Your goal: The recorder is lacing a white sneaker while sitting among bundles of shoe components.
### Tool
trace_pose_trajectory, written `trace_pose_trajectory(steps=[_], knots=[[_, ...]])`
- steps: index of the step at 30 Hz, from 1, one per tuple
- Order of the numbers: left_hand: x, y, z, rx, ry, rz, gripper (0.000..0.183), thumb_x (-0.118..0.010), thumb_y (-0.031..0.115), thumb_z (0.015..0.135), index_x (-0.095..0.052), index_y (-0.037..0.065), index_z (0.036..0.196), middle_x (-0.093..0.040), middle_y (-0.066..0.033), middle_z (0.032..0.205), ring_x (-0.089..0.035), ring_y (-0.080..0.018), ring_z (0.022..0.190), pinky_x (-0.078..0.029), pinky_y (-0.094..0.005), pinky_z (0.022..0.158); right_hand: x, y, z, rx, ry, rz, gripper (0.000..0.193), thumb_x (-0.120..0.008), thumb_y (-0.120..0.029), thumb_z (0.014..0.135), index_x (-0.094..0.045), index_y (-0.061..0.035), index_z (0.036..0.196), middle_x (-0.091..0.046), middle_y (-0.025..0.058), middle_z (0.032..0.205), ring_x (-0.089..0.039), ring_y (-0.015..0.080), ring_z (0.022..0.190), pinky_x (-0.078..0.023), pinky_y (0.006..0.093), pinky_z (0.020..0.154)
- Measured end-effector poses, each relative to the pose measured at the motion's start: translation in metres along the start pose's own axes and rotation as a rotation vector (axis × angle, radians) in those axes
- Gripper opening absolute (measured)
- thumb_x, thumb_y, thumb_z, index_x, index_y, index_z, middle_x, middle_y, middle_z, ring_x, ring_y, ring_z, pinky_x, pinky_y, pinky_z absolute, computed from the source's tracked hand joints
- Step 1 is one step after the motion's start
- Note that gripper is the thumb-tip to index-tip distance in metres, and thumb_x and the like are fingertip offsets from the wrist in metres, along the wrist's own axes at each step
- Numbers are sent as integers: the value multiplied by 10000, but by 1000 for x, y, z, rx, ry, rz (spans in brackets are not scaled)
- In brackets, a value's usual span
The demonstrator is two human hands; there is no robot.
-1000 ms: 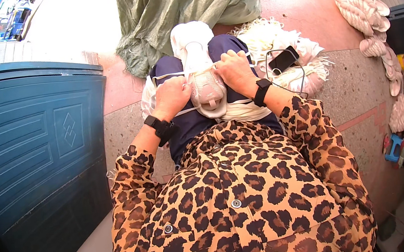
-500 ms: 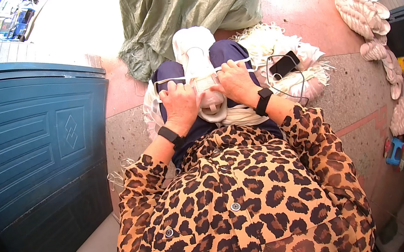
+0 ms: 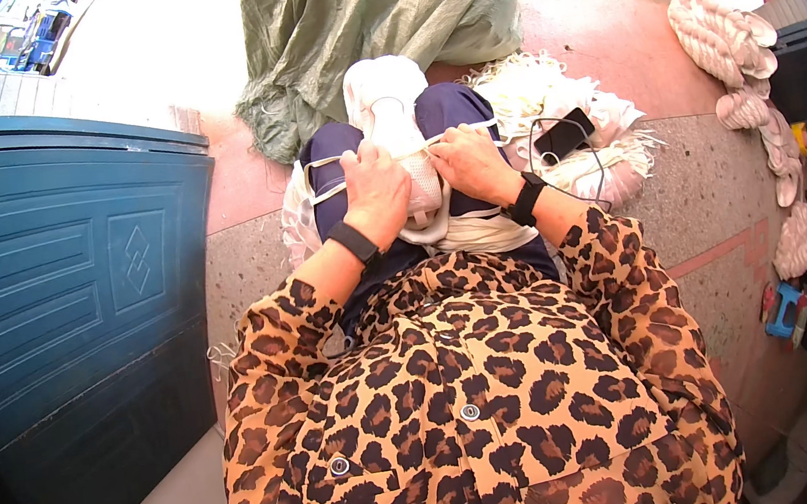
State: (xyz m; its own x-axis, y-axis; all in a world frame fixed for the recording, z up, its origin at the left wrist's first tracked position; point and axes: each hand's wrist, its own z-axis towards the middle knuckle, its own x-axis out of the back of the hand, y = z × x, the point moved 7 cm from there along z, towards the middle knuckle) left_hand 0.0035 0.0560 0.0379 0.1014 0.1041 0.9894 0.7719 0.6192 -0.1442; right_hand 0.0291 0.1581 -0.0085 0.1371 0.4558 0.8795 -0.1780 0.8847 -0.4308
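A white shoe point(image 3: 396, 124) lies lengthwise between my knees, with a mesh part point(image 3: 427, 190) toward me. A pale flat shoelace point(image 3: 324, 163) runs across it, with loops over both knees. My left hand point(image 3: 378, 192) is closed at the shoe's left side, its fingers pinching the lace. On the other side, my right hand point(image 3: 473, 165) pinches the lace near the middle of the shoe. The fingers hide part of the lacing.
White laces and fabric point(image 3: 545, 93) are heaped right of my knees, with a black phone point(image 3: 564, 133) and cable on top. A green sack point(image 3: 327, 40) lies ahead. Bundled pale shoes point(image 3: 725, 36) line the right; a blue door point(image 3: 74, 272) stands left.
My left hand has shifted right and slightly up, onto the shoe's edge. My right hand has moved slightly left, and the lace between them now lies closer across the shoe.
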Motion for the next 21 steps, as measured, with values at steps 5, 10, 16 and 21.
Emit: trace_pose_trajectory(steps=[5,10,16,21], knots=[[-12,-35,21,58,-147,-669,62,-586,116,734,-607,59,717,-568,-40,785,-501,-163,867,-406,-314,707,5,1,2,-55,-24,154,106,-561,-174,742,-570,-69,736,-573,75,770,-533,247,800,-390,379,701],[79,-59,23,120,213,-1928,107,-545,127,855,-556,39,914,-538,-15,769,-506,-95,715,-423,-225,635,8,-15,2,109,51,31,108,-542,-101,713,-566,-70,813,-549,76,734,-526,236,777,-393,356,685],[-3,-33,6,98,104,-993,126,-545,116,815,-585,14,875,-582,-112,620,-578,-263,583,-453,-338,568,2,-35,15,168,-52,-391,70,-539,-150,669,-597,-111,663,-543,32,759,-492,180,802,-348,342,684],[-25,-18,-3,190,-59,-625,122,-529,132,780,-579,20,770,-581,-181,657,-589,-343,646,-462,-408,573,3,-14,18,102,5,-85,66,-538,-131,705,-591,-112,671,-518,46,760,-486,211,809,-346,348,673]])
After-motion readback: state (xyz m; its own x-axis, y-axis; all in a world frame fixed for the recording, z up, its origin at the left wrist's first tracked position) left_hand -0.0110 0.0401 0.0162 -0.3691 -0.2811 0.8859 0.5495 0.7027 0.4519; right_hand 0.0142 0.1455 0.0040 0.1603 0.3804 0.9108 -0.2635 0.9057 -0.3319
